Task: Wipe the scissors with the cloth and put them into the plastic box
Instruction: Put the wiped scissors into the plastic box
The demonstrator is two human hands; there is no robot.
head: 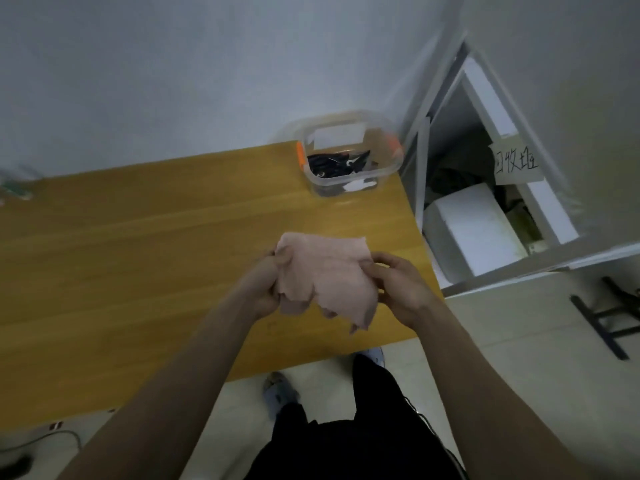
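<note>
Cloth held up in both our hands above the table's near right part.

We pinch its left edge with our left hand and its right edge with our right hand; whether scissors lie in the folds we cannot tell. Dark, blurred things, perhaps scissors, fill the plastic box at the far right corner of the wooden table, well apart from the cloth. Bare tabletop spreads to our left; an open cabinet stands just beside the right edge.

We see the box on the table's far right corner, the cloth nearer, between both hands.
</note>
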